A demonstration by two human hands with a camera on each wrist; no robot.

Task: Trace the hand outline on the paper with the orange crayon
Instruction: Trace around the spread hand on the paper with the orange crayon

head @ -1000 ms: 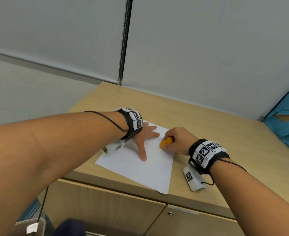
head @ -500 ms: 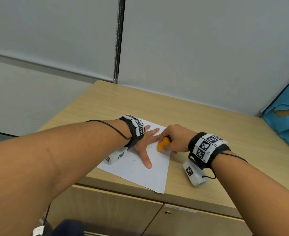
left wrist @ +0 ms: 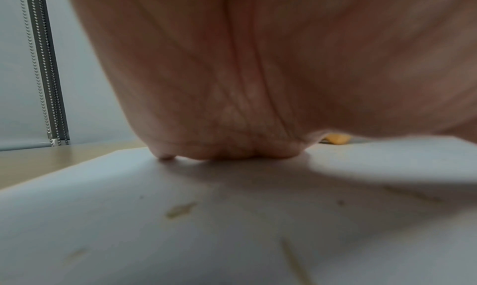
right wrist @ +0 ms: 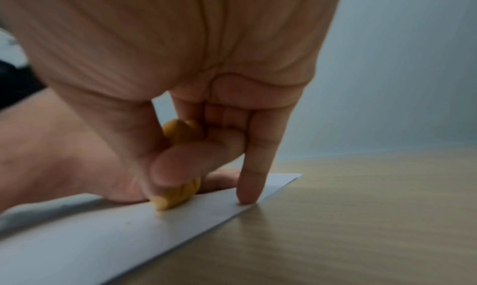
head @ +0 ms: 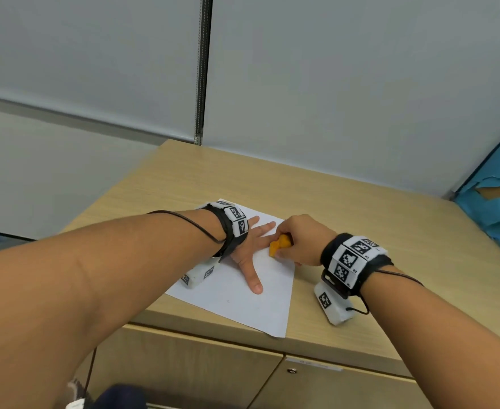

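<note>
A white sheet of paper (head: 242, 302) lies on the wooden cabinet top (head: 360, 208). My left hand (head: 250, 249) presses flat on the paper with fingers spread and thumb pointing toward me. My right hand (head: 298, 242) grips a stubby orange crayon (head: 278, 245), its tip on the paper beside the left hand's index finger. In the right wrist view the crayon (right wrist: 178, 195) is pinched between thumb and fingers, tip down on the paper (right wrist: 103, 234), and the little finger rests near the sheet's edge. The left wrist view shows the palm (left wrist: 258, 85) on the paper (left wrist: 180, 218) and a bit of crayon (left wrist: 336, 139).
The paper's near corner overhangs the cabinet's front edge (head: 278, 335). A grey wall with a blind chain (head: 203, 69) stands behind. A blue torn object (head: 496, 199) sits at the far right. Cabinet doors (head: 198, 370) lie below the top.
The right hand has slid the crayon a little away from me along the left hand's index finger side. The left hand stays flat on the paper. The head view shifted slightly.
</note>
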